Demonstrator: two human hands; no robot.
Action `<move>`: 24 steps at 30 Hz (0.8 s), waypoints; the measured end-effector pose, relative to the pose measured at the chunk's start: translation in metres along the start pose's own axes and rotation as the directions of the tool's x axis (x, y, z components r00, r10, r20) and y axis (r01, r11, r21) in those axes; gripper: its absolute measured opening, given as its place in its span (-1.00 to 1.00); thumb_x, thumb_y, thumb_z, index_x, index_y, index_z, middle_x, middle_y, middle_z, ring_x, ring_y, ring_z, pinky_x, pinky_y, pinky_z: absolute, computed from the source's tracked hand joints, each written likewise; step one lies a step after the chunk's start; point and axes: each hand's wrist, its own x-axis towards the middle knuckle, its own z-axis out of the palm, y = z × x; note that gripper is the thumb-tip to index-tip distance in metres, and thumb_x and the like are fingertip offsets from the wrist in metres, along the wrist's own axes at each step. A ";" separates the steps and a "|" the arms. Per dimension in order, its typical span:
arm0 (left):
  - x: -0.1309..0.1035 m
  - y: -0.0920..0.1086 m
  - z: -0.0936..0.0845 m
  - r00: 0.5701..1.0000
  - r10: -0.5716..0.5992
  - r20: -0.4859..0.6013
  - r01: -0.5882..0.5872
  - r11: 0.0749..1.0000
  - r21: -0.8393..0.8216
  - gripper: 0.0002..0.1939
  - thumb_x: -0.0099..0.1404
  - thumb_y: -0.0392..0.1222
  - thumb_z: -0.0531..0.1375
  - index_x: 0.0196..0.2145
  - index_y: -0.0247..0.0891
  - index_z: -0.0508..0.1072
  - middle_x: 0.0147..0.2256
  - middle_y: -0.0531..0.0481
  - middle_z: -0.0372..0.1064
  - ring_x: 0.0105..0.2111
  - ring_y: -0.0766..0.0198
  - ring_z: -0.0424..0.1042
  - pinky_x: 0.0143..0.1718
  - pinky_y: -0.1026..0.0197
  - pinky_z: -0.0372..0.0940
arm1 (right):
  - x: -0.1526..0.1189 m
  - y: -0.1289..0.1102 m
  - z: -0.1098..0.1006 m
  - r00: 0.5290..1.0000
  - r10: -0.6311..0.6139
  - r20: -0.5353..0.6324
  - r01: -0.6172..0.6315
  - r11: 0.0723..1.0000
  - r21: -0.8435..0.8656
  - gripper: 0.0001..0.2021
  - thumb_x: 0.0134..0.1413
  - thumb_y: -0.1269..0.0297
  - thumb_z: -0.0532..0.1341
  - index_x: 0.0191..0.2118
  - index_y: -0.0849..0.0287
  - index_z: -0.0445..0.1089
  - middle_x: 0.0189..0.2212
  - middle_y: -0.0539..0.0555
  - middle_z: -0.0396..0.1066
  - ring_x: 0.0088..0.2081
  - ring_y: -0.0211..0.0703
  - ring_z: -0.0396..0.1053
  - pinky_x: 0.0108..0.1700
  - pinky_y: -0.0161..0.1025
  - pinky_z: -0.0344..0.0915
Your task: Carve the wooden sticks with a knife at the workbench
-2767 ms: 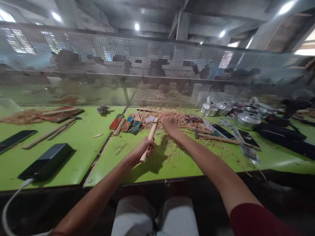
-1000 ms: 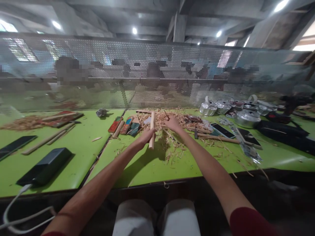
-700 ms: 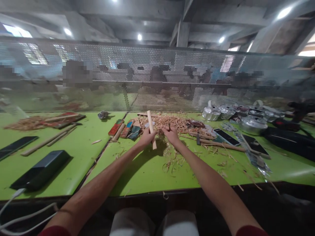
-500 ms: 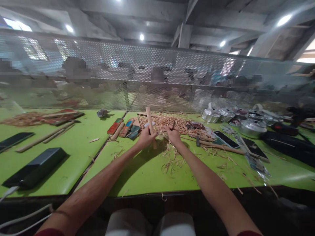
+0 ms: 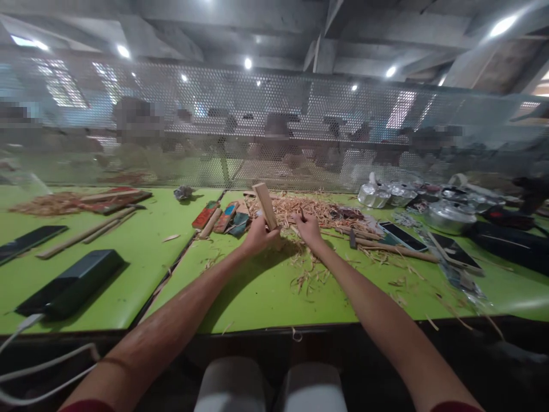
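My left hand (image 5: 258, 234) is closed around a flat strip of pale wood (image 5: 265, 204). The strip stands up from the fist, its top leaning left and one broad face showing. To its right, my right hand (image 5: 309, 231) is closed on a slim dark-handled tool (image 5: 302, 215); its working end is hidden. A small gap separates the two hands, both just above the green table (image 5: 257, 303). Behind and between them lies a heap of curled wood shavings (image 5: 319, 209).
Left of my hands lie painted blocks (image 5: 226, 217) and a dark power bank (image 5: 72, 283) with a white cable. On the right are a hammer (image 5: 353, 238), phones (image 5: 454, 252) and foil-wrapped things (image 5: 450, 216). A perforated metal screen (image 5: 266, 129) closes off the back.
The wood strip has turned in my left hand, so a broader face shows, and it leans further left. My right hand keeps its grip on the tool. The whole view has shifted slightly.
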 end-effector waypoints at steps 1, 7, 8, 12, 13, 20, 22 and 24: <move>0.000 0.000 0.000 1.000 0.005 -0.013 -0.005 1.000 -0.003 -0.76 0.11 -0.16 0.38 -0.40 -0.21 0.37 -0.44 0.03 0.39 -0.45 0.24 0.35 -0.41 0.23 0.23 | 0.000 0.000 0.000 1.000 -0.021 -0.004 0.021 1.000 -0.015 -0.55 0.22 0.09 0.15 -0.63 0.11 0.05 -0.67 -0.08 0.04 -0.53 -0.26 0.02 -0.41 -0.30 -0.05; 0.003 0.005 -0.006 0.976 0.127 -0.177 -0.142 0.987 -0.076 -0.81 0.17 -0.19 0.38 -0.29 -0.18 0.46 -0.21 -0.08 0.51 -0.11 0.10 0.49 -0.03 0.11 0.37 | 0.002 0.000 -0.003 0.989 -0.058 -0.133 0.052 0.998 -0.042 -0.54 0.24 0.10 0.12 -0.62 0.09 -0.02 -0.66 -0.11 -0.07 -0.53 -0.27 -0.04 -0.40 -0.28 -0.14; 0.004 0.005 -0.007 0.970 0.137 -0.200 -0.160 0.982 -0.102 -0.81 0.18 -0.18 0.37 -0.27 -0.18 0.46 -0.17 -0.09 0.51 -0.06 0.09 0.48 0.02 0.10 0.37 | 0.002 -0.001 -0.004 0.989 -0.051 -0.141 0.045 0.998 -0.043 -0.55 0.24 0.12 0.12 -0.62 0.09 -0.03 -0.66 -0.11 -0.08 -0.53 -0.28 -0.04 -0.40 -0.28 -0.14; 0.002 0.006 -0.009 0.965 0.100 -0.244 -0.144 0.975 -0.171 -0.81 0.21 -0.13 0.36 -0.25 -0.17 0.47 -0.12 -0.10 0.52 -0.04 0.10 0.50 -0.01 0.12 0.39 | 0.002 -0.007 -0.007 0.991 -0.021 -0.136 0.011 0.997 -0.074 -0.54 0.22 0.16 0.13 -0.64 0.09 -0.06 -0.66 -0.11 -0.11 -0.52 -0.29 -0.07 -0.39 -0.27 -0.16; 0.001 0.007 -0.009 0.964 0.097 -0.249 -0.140 0.977 -0.162 -0.82 0.22 -0.12 0.36 -0.25 -0.17 0.48 -0.13 -0.10 0.52 -0.05 0.10 0.50 -0.03 0.13 0.39 | 0.002 -0.008 -0.007 0.991 -0.017 -0.133 0.007 0.997 -0.079 -0.54 0.22 0.17 0.13 -0.64 0.09 -0.07 -0.66 -0.11 -0.11 -0.52 -0.29 -0.07 -0.39 -0.26 -0.16; -0.010 0.020 -0.010 0.943 0.223 -0.248 -0.244 0.968 -0.061 -0.84 0.27 -0.06 0.33 -0.26 -0.14 0.48 -0.16 -0.08 0.49 -0.09 0.12 0.46 -0.01 0.12 0.34 | 0.000 -0.008 -0.004 0.996 -0.086 -0.035 0.085 0.996 -0.026 -0.57 0.23 0.07 0.13 -0.58 0.11 0.01 -0.63 -0.10 -0.02 -0.49 -0.29 0.00 -0.39 -0.29 -0.08; -0.013 0.024 -0.009 0.942 0.250 -0.225 -0.265 0.963 -0.041 -0.82 0.28 -0.02 0.32 -0.28 -0.14 0.45 -0.18 -0.07 0.47 -0.08 0.12 0.43 0.00 0.10 0.32 | 0.000 -0.010 -0.002 0.995 -0.098 -0.030 0.099 0.994 0.038 -0.58 0.23 -0.03 0.14 -0.53 0.11 0.08 -0.61 -0.11 0.03 -0.49 -0.29 0.03 -0.39 -0.31 -0.03; -0.016 0.028 -0.007 0.940 0.274 -0.204 -0.280 0.960 0.003 -0.79 0.26 0.00 0.33 -0.33 -0.13 0.42 -0.22 -0.06 0.43 -0.10 0.11 0.39 0.02 0.09 0.29 | -0.001 -0.012 0.000 0.997 -0.076 -0.018 0.078 0.988 0.135 -0.59 0.24 -0.12 0.13 -0.44 0.10 0.15 -0.60 -0.12 0.10 -0.51 -0.28 0.09 -0.41 -0.33 0.02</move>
